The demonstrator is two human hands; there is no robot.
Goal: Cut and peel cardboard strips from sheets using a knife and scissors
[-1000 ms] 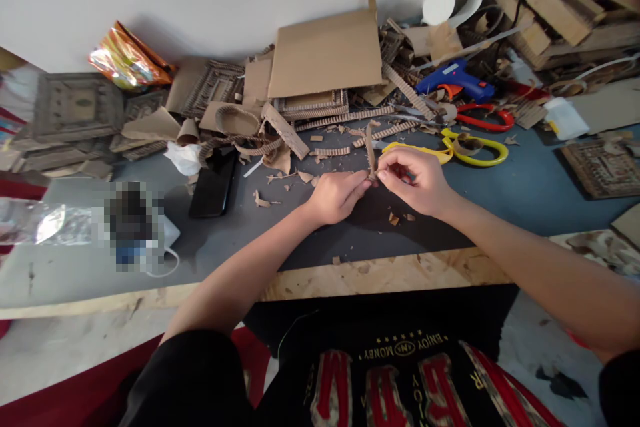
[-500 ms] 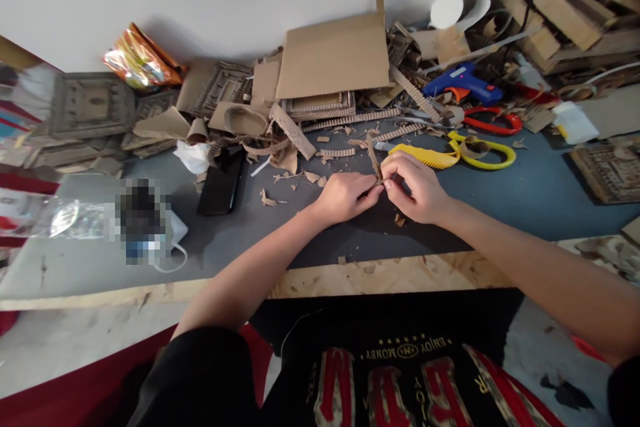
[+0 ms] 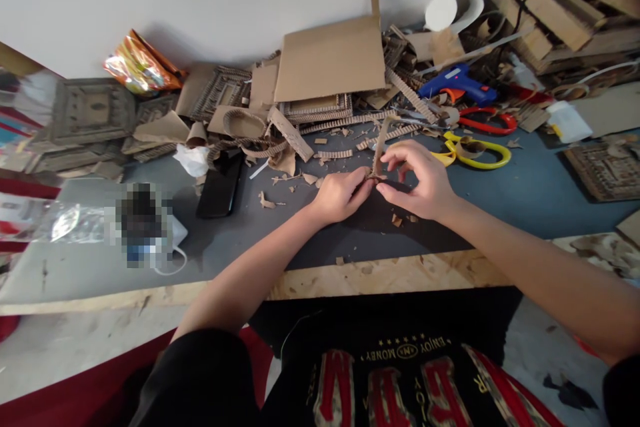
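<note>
My left hand (image 3: 338, 196) pinches the lower end of a thin cardboard strip (image 3: 382, 141) between thumb and fingers, low above the grey work surface. The strip stands up from the pinch, its top leaning slightly right. Just right of it, my right hand (image 3: 423, 179) has its thumb and fingers spread apart. Those fingertips are beside the strip; whether they touch it I cannot tell. Behind the right hand lie yellow-handled scissors (image 3: 483, 154), partly covered by it. Short corrugated cardboard strips (image 3: 336, 155) and torn paper scraps (image 3: 310, 179) lie around the hands.
A blue glue gun (image 3: 463, 85) and red-handled scissors (image 3: 487, 121) lie at the back right, near a white bottle (image 3: 569, 121). A cardboard sheet (image 3: 330, 60) rests on the pile behind. To the left are a black phone (image 3: 219, 183) and stacked cardboard frames (image 3: 93, 110).
My right thumb and fingers have spread apart from their pinch at the strip. The strip now leans right instead of left. My left hand keeps its pinch; the camera view has shifted slightly.
</note>
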